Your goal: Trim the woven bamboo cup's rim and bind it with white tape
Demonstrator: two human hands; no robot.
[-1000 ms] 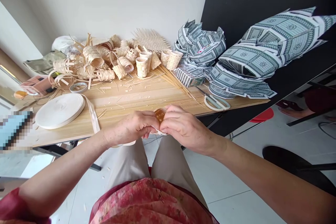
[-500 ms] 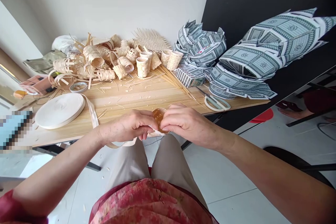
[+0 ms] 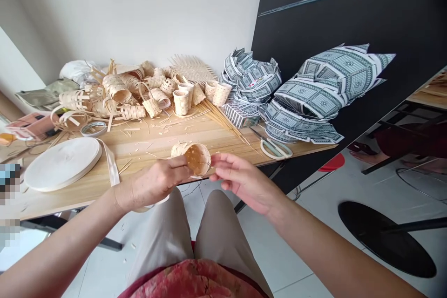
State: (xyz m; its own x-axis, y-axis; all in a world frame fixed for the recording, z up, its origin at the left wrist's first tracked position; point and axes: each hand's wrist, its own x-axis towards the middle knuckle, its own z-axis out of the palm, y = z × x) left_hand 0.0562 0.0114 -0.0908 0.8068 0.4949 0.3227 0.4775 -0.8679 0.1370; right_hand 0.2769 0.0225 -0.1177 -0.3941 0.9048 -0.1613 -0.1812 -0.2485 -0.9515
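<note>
A small woven bamboo basket (image 3: 195, 157) is held above the near edge of the wooden table (image 3: 146, 142), its open mouth turned toward me. My left hand (image 3: 153, 186) pinches its left rim, and a white strip hangs below that hand. On the other side my right hand (image 3: 240, 179) has loosely curled fingers whose tips touch or nearly touch the basket's right rim.
A pile of woven baskets and bamboo strips (image 3: 122, 91) fills the back of the table. A white tape roll (image 3: 63, 163) lies at the left, scissors (image 3: 274, 146) at the right, beside stacked patterned paper boxes (image 3: 303, 98). A black stool (image 3: 387, 237) stands on the floor.
The basket has been turned so its opening faces me. My right hand has loosened from a closed grip to fingertips at the rim. The view shifted slightly.
</note>
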